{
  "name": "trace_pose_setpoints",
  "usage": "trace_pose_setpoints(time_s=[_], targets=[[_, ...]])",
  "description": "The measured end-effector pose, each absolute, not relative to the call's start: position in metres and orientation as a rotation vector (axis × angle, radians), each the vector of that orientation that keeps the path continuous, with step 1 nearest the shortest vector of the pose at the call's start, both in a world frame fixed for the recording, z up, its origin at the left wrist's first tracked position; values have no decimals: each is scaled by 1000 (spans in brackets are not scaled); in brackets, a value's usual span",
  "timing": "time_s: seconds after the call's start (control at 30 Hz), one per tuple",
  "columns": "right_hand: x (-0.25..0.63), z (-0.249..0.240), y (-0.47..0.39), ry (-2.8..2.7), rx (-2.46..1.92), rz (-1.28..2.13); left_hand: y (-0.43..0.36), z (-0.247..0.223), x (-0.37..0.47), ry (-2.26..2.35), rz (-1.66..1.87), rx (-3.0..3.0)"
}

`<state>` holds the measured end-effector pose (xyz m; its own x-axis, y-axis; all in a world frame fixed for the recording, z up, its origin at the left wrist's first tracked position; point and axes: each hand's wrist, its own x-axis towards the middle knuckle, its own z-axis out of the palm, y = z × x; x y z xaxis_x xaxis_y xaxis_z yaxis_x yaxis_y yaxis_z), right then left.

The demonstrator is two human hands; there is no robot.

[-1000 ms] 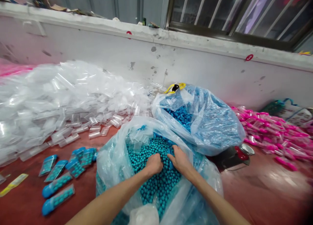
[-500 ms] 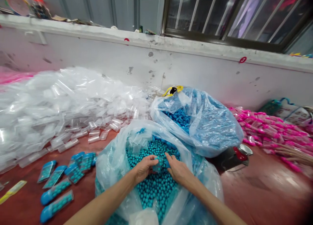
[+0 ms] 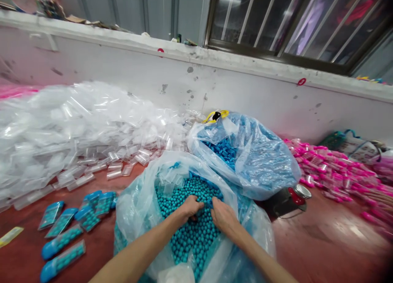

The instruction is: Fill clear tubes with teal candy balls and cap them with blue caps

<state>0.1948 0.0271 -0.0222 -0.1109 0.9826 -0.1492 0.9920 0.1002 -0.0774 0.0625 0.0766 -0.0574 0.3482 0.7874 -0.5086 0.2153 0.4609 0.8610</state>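
An open plastic bag (image 3: 135, 193) full of small teal beads (image 3: 196, 242) stands in front of me. Over the beads, my left hand (image 3: 190, 208) has its fingers curled downward; the small clear container it holds is nearly hidden by the fingers and beads. My right hand (image 3: 224, 216) is close beside it on the right, fingers bent around a small blue cap (image 3: 211, 202) that shows only in part. Several clear empty containers (image 3: 172, 178) lie on the beads at the bag's far left side.
Filled containers with blue caps (image 3: 63, 238) lie on the red surface (image 3: 101, 244) at left. Behind them spreads a heap of clear containers (image 3: 92, 123). A second bag (image 3: 264, 152) holds blue caps. Right of it are a dark tin (image 3: 284, 203) and pink pieces (image 3: 331, 166).
My left hand has turned downward and lowered the clear container toward the beads, so it is now mostly hidden. My right hand has shifted slightly down. The view has moved a little.
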Motion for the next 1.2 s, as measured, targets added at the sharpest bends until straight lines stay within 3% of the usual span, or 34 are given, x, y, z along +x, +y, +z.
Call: trace_pose_setpoints(time_s=[0.37,0.5,0.67,0.9,1.1,1.2], targets=[[197,-14,25,2526,2166,-790,58,-43,26,804,480,915],[192,-4,23,2570,2215,-624,53,-41,25,866,495,902],[185,-5,20,2622,1958,-475,48,-37,25,932,553,892],[194,-7,18,2829,2116,-949,46,-31,20,992,710,960],[186,-2,17,2832,2261,-1064,40,-26,23,887,666,989],[185,-4,17,2657,2253,-1460,38,-26,24,899,670,1041]])
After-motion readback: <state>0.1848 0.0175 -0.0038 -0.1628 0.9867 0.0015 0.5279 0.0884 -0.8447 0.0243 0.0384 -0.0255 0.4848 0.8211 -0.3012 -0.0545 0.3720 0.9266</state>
